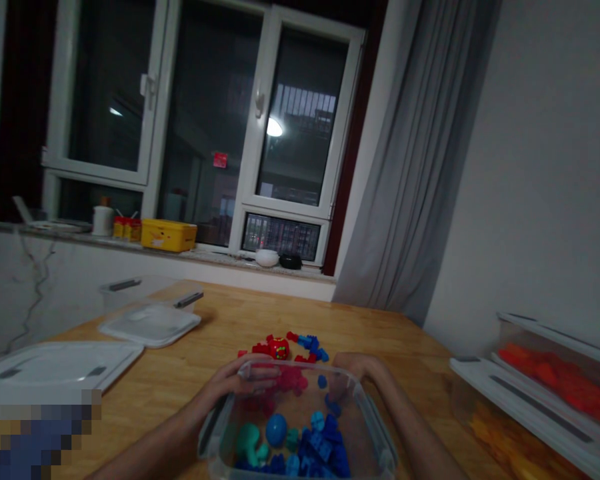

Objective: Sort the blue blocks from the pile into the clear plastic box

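A clear plastic box (380, 443) with grey side latches is right in front of me, holding blue and teal toy pieces. My left hand (245, 378) is closed at its far left corner, fingers stretched along the far rim. At the far right corner is my right hand (357, 367), curled against the box, its fingertips blurred behind the plastic. Inside lie a blue egg-shaped piece (277, 430), a teal curved piece (249, 443) and several blue blocks (323, 447). Just beyond the box, red pieces (279, 348) and blue pieces (313, 345) rest on the table.
On the wooden table (380, 327), an open clear container (150, 293) and white lids (153, 325) sit to the left. Lidded boxes of orange pieces (555, 380) and yellow pieces (505, 433) stand at right. A yellow box (169, 235) is on the windowsill.
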A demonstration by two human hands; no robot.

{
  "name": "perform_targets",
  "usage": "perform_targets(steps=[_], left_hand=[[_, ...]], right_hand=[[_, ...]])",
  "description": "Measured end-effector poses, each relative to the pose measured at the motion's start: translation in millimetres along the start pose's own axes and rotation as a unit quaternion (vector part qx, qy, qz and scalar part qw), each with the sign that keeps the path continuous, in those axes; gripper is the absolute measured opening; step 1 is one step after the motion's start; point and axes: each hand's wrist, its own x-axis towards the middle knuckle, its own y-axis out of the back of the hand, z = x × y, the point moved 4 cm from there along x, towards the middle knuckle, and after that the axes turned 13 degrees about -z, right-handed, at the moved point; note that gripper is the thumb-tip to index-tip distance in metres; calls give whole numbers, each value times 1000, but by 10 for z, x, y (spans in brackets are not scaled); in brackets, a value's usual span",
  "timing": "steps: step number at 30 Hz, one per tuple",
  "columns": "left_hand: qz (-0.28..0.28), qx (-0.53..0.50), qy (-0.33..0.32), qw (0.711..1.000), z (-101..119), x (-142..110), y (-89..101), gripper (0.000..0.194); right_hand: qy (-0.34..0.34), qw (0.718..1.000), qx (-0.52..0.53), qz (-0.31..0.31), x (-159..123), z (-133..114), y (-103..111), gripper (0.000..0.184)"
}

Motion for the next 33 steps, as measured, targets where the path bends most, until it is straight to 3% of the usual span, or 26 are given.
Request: perform_targets(steps=[5,9,14,19,22,26,33], left_hand=[[10,5,-2,1000,2,8,20,52],[1,5,-2,1000,5,16,27,52],[-21,-4,0,1000,29,2,-46,53],[-23,-17,2,1000,37,-10,-84,51],[-22,-8,1,1000,22,-3,-47,52],[-19,-1,11,1000,22,7,-47,51],[-15,13,9,1000,57,22,-112,49]], right_hand=[[23,998,12,61,-142,-78,13,11],[40,985,35,164,-404,-132,142,14],[106,937,91,322,-900,-366,347,30],[180,893,126,393,-1384,-819,340,35],[212,886,122,393,-1541,-1071,270,32],[212,903,83,363,-1570,-1262,177,26],[185,958,40,216,-1397,-1282,39,19]])
